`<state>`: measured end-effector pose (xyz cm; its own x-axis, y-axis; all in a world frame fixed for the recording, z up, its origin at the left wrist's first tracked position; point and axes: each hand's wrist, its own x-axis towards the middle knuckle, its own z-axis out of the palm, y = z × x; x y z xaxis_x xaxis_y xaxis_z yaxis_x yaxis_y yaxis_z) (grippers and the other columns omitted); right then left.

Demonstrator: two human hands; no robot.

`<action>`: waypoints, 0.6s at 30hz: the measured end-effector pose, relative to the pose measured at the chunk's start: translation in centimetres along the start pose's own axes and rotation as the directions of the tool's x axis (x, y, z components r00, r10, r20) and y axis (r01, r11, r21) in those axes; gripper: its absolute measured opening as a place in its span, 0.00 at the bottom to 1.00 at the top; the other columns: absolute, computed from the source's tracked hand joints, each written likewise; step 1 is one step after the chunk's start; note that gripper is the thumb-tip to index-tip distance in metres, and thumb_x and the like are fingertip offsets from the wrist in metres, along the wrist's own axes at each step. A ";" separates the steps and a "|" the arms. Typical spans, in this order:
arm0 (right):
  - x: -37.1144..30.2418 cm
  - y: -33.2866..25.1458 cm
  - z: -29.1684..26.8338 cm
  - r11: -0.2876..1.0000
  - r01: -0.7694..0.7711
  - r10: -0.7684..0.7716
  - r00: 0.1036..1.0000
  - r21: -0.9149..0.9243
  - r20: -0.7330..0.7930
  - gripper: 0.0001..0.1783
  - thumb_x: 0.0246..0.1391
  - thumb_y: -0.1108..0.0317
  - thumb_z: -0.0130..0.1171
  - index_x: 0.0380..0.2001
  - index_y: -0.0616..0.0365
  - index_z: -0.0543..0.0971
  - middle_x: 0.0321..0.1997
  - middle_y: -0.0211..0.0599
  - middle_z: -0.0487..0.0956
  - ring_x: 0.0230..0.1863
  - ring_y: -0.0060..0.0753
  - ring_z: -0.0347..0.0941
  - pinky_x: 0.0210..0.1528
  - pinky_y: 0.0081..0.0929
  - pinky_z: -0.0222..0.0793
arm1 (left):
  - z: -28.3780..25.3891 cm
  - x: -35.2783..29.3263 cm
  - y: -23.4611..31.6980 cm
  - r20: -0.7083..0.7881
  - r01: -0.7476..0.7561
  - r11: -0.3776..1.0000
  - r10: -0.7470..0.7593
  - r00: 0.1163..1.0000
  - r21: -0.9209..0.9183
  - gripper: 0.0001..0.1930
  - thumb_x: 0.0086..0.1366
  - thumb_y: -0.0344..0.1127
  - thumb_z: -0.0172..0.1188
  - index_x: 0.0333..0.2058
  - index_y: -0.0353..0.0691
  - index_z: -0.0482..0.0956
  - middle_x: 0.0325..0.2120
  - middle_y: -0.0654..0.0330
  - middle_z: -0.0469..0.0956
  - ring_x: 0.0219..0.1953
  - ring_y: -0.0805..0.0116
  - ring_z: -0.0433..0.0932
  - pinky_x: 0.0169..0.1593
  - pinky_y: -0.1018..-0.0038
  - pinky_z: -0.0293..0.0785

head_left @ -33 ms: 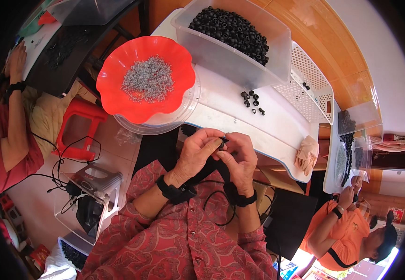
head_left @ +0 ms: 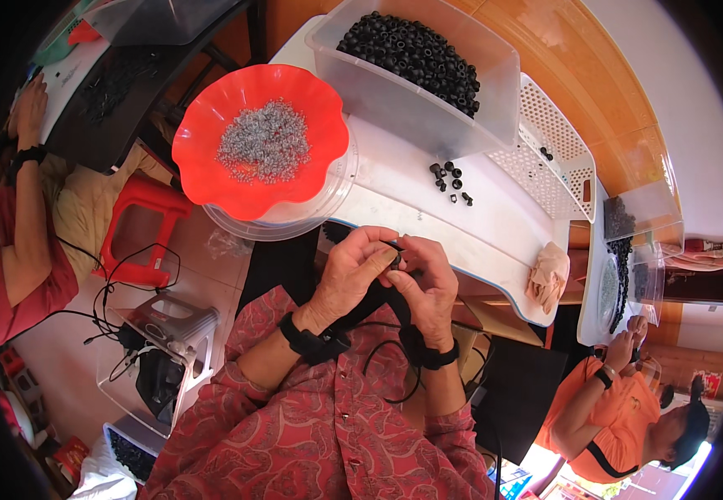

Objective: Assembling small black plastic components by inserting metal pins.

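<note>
My left hand (head_left: 351,273) and my right hand (head_left: 428,282) meet in front of my chest, close to the near edge of the white table. Thumbs and fingers of both pinch a small black plastic part (head_left: 396,259), mostly covered by the fingertips. Beyond them on the tabletop lie several loose black fittings (head_left: 453,179). To the far left of my hands, a red wavy-rimmed bowl (head_left: 199,150) holds a heap of tiny silvery pieces (head_left: 263,142). A clear bin (head_left: 411,108) piled with black fittings (head_left: 411,58) stands at the back.
A white perforated basket (head_left: 557,142) sits right of the bin, with a crumpled cloth (head_left: 548,279) at the table's right end. One person in orange (head_left: 603,417) works at the right, another (head_left: 24,242) at the left. A red stool (head_left: 141,225) and cables stand left.
My fingertips have shifted very slightly around the small black part; everything else stays where it was.
</note>
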<state>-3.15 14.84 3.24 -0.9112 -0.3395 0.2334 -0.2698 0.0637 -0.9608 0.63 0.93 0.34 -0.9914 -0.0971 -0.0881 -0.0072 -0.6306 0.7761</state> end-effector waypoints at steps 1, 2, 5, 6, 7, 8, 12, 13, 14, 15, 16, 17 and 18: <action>0.2 -0.3 -0.1 0.998 0.015 -0.011 0.998 -0.054 0.067 0.20 0.47 0.78 0.66 0.46 0.63 0.78 0.44 0.35 0.76 0.34 0.22 0.70 0.38 0.19 0.69 | 0.0 0.0 0.1 0.010 0.003 1.000 -0.003 1.000 -0.010 0.14 0.70 0.30 0.52 0.51 0.31 0.68 0.33 0.58 0.79 0.30 0.77 0.76 0.34 0.81 0.74; 0.1 -0.4 -0.1 0.998 0.014 -0.011 0.998 -0.054 0.066 0.20 0.47 0.78 0.66 0.46 0.63 0.78 0.44 0.35 0.76 0.34 0.22 0.70 0.38 0.19 0.69 | 0.0 0.0 0.2 0.020 0.007 1.000 -0.006 1.000 -0.020 0.16 0.70 0.30 0.53 0.53 0.31 0.65 0.33 0.57 0.79 0.31 0.76 0.76 0.34 0.81 0.74; 0.0 -0.5 -0.2 0.999 -0.051 0.051 0.992 0.002 0.113 0.23 0.47 0.77 0.65 0.50 0.61 0.77 0.45 0.35 0.77 0.36 0.23 0.69 0.42 0.21 0.68 | -0.3 0.1 0.3 0.034 0.016 1.000 -0.016 0.999 0.001 0.19 0.69 0.30 0.54 0.55 0.31 0.62 0.33 0.56 0.79 0.31 0.75 0.77 0.34 0.81 0.75; 0.1 -0.3 -0.2 0.999 -0.004 0.010 0.993 -0.053 0.121 0.23 0.47 0.77 0.65 0.49 0.61 0.78 0.44 0.35 0.78 0.36 0.25 0.70 0.42 0.22 0.68 | -0.4 0.1 0.4 0.034 0.016 1.000 -0.016 0.999 0.002 0.19 0.69 0.30 0.54 0.55 0.31 0.62 0.33 0.56 0.79 0.31 0.75 0.77 0.34 0.81 0.75; 0.2 -0.2 -0.3 0.993 0.044 -0.030 0.991 -0.107 0.131 0.22 0.47 0.77 0.64 0.49 0.61 0.78 0.43 0.35 0.78 0.36 0.26 0.70 0.43 0.22 0.68 | -0.4 0.1 0.5 0.030 0.013 1.000 -0.013 0.999 0.019 0.19 0.69 0.30 0.54 0.55 0.31 0.61 0.33 0.56 0.79 0.31 0.75 0.77 0.34 0.80 0.75; 0.2 -0.2 -0.2 0.993 0.044 -0.030 0.991 -0.107 0.131 0.22 0.47 0.77 0.64 0.49 0.61 0.78 0.43 0.35 0.78 0.36 0.26 0.70 0.43 0.22 0.68 | -0.4 0.0 0.5 0.025 0.010 0.999 -0.011 1.000 0.035 0.19 0.69 0.30 0.54 0.55 0.31 0.61 0.33 0.56 0.80 0.31 0.75 0.77 0.34 0.80 0.75; 0.3 -0.5 -0.1 0.986 0.063 -0.045 0.992 -0.152 0.117 0.21 0.47 0.77 0.64 0.47 0.60 0.79 0.40 0.34 0.79 0.35 0.27 0.70 0.42 0.23 0.68 | -0.3 -0.1 0.4 -0.005 0.016 0.999 -0.016 1.000 0.035 0.19 0.69 0.31 0.54 0.54 0.31 0.62 0.33 0.56 0.80 0.30 0.75 0.77 0.32 0.80 0.76; 0.2 -0.6 -0.1 0.980 0.064 -0.043 0.992 -0.187 0.116 0.20 0.47 0.78 0.64 0.47 0.60 0.79 0.39 0.34 0.79 0.36 0.26 0.70 0.42 0.23 0.68 | 0.0 -0.1 0.5 -0.019 0.032 0.999 -0.032 0.999 0.012 0.18 0.69 0.31 0.54 0.53 0.31 0.64 0.32 0.56 0.80 0.29 0.75 0.77 0.31 0.81 0.76; 0.1 -0.5 0.0 0.980 0.065 -0.043 0.992 -0.186 0.117 0.20 0.47 0.78 0.64 0.47 0.60 0.79 0.39 0.34 0.79 0.36 0.26 0.70 0.42 0.23 0.68 | 0.2 -0.2 0.6 -0.033 0.048 0.999 -0.048 0.998 -0.011 0.16 0.69 0.32 0.55 0.52 0.31 0.65 0.31 0.57 0.79 0.27 0.76 0.77 0.29 0.81 0.76; -0.1 -0.2 0.2 0.991 0.050 -0.041 0.996 -0.122 0.074 0.20 0.47 0.78 0.64 0.47 0.61 0.79 0.38 0.33 0.79 0.35 0.25 0.71 0.42 0.22 0.69 | 0.5 -0.2 0.8 -0.032 0.048 0.999 -0.049 0.998 -0.012 0.16 0.69 0.32 0.55 0.52 0.31 0.65 0.31 0.57 0.79 0.27 0.76 0.77 0.29 0.81 0.76; -0.2 -0.1 0.2 0.998 0.039 -0.037 0.999 -0.056 0.030 0.20 0.47 0.79 0.64 0.46 0.61 0.79 0.37 0.33 0.79 0.35 0.24 0.71 0.41 0.22 0.69 | 0.7 -0.3 1.0 -0.027 0.056 0.998 -0.055 0.998 0.007 0.15 0.69 0.33 0.56 0.50 0.31 0.66 0.28 0.58 0.79 0.25 0.77 0.76 0.27 0.82 0.75; -0.3 -0.2 0.2 0.998 0.039 -0.037 0.999 -0.057 0.029 0.20 0.47 0.79 0.64 0.46 0.61 0.79 0.37 0.33 0.79 0.35 0.24 0.71 0.41 0.22 0.69 | 0.8 -0.3 1.0 -0.023 0.063 0.998 -0.062 0.998 0.027 0.14 0.69 0.33 0.57 0.48 0.31 0.68 0.26 0.59 0.78 0.23 0.79 0.75 0.25 0.82 0.74; -0.3 -0.4 0.1 0.997 0.023 -0.020 0.999 -0.072 0.036 0.19 0.48 0.80 0.64 0.46 0.61 0.79 0.36 0.33 0.79 0.34 0.22 0.72 0.40 0.21 0.69 | 0.8 -0.4 1.0 -0.023 0.062 0.998 -0.061 0.998 0.027 0.14 0.69 0.33 0.57 0.48 0.31 0.68 0.26 0.59 0.78 0.23 0.79 0.75 0.25 0.82 0.74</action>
<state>-2.72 14.81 3.55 -0.8939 -0.3740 0.2471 -0.3121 0.1236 -0.9420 0.89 0.92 1.61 -0.9858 -0.0761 -0.1498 -0.0719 -0.6144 0.7857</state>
